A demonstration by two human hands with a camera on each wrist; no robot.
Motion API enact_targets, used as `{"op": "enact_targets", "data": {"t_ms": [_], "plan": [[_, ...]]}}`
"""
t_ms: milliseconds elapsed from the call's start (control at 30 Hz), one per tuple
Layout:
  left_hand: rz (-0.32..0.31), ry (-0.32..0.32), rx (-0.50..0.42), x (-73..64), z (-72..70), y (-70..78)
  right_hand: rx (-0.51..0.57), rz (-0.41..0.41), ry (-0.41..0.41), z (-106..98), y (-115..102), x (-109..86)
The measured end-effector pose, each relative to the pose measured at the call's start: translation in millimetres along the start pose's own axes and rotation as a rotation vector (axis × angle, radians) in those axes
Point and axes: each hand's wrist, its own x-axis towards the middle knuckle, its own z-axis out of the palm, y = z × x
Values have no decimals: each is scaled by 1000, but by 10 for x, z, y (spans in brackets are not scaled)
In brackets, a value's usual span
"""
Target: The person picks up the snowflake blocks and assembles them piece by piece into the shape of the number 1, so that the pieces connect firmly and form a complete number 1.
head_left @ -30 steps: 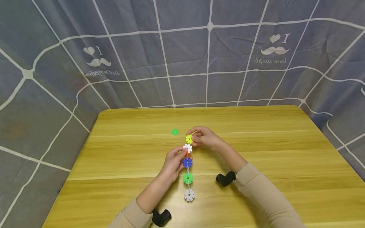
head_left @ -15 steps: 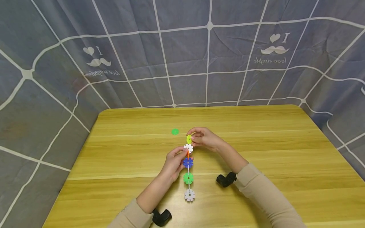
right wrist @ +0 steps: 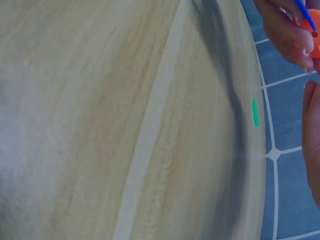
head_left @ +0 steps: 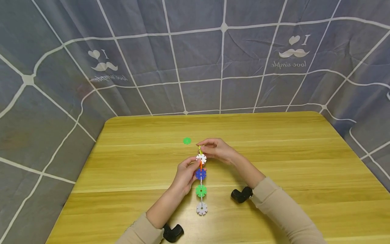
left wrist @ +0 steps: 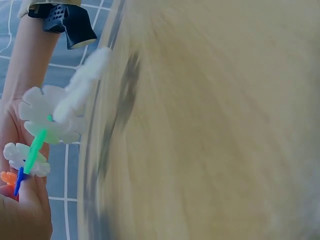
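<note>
A chain of interlocked notched plastic discs runs up the middle of the head view, from a whitish disc [head_left: 201,209] through a green disc [head_left: 201,191] and a blue disc [head_left: 201,175] to an orange disc [head_left: 201,165], seen edge-on. Above that comes a white disc [head_left: 202,157]. My left hand [head_left: 183,176] pinches the chain around the orange and white discs, thumb in front. At the top, my right hand [head_left: 221,149] pinches a yellow disc [head_left: 199,149], which stands edge-on against the white one. In the right wrist view, the orange disc [right wrist: 315,47] shows beside the left fingers.
A loose green disc [head_left: 187,140] lies on the wooden table [head_left: 137,162] beyond the hands. Black wrist cameras [head_left: 172,233] sit near both cuffs. A grey curtain [head_left: 201,95] with white lines surrounds the table at the back and sides.
The yellow disc has turned from showing its face to edge-on, and my right hand has shifted slightly with it. My left hand and the chain stay nearly in place.
</note>
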Motion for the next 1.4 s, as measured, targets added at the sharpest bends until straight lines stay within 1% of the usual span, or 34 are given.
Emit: {"op": "enact_targets", "data": {"t_ms": [100, 167, 200, 233, 333, 433, 567, 767, 933, 1200, 1400], "plan": [[11, 1, 11, 0, 5, 0, -7, -32, 20, 20, -24, -20], [17, 1, 17, 1, 8, 0, -27, -33, 52, 35, -41, -25], [19, 1, 19, 1, 10, 0, -41, -28, 71, 44, -50, -25], [21, 1, 19, 2, 11, -1, -59, -5, 110, 86, -101, -51], [27, 3, 20, 4, 15, -3, -84, 15, 163, 107, -116, -44], [33, 8, 18, 3, 20, -2, -80, 18, 198, 123, -117, -42], [41, 12, 10, 5, 16, -7, -38, 14, 220, 139, -101, -48], [44, 25, -3, 17, 14, -17, 22, 31, 234, 158, -68, -57], [51, 45, -5, 12, 36, -13, 41, 36, 237, 155, -63, -60], [63, 55, -5, 7, 57, -20, 19, 27, 205, 130, -57, -75], [62, 68, 10, -6, 66, -13, -44, 12, 176, 118, -72, -88]]}}
